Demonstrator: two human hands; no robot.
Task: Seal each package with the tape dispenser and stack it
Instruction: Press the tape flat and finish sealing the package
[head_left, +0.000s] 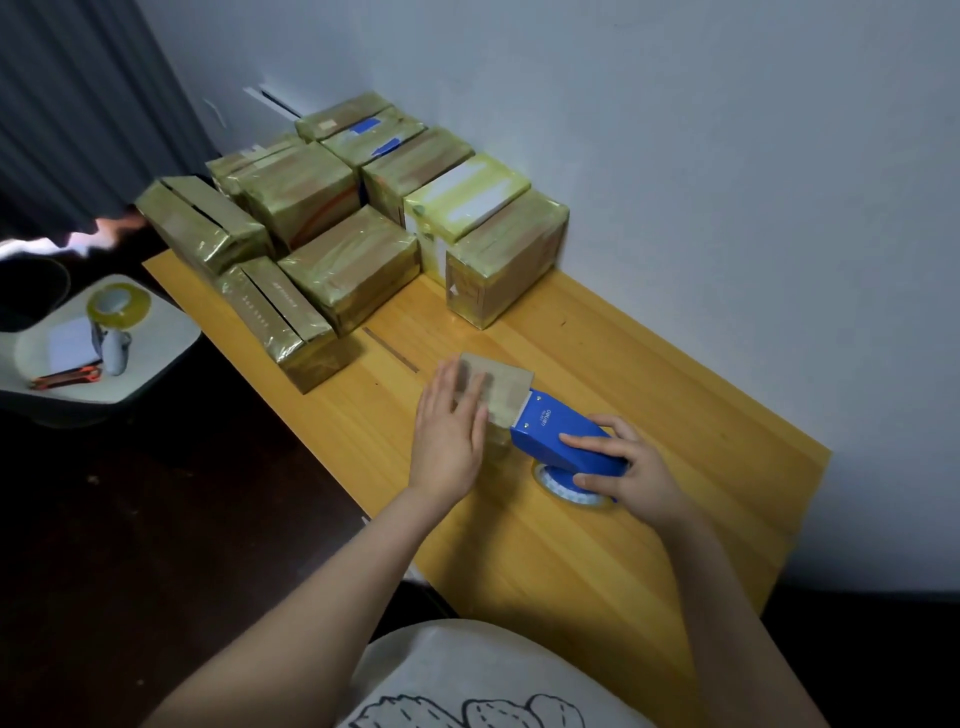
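A small brown cardboard package (506, 387) stands on the wooden table (649, 519) near its middle. My left hand (449, 436) lies flat on the package's top and left side, fingers spread. My right hand (631, 470) grips the blue tape dispenser (563, 434), whose front edge touches the package's right end. The dispenser's clear tape roll (566, 491) shows beneath it. Several taped packages (353, 260) are stacked at the table's far end against the wall.
A white wall runs along the table's right side. A white stool (150, 364) to the left holds a spare tape roll (118, 306), a paper pad and a small white object. A dark curtain hangs at the far left.
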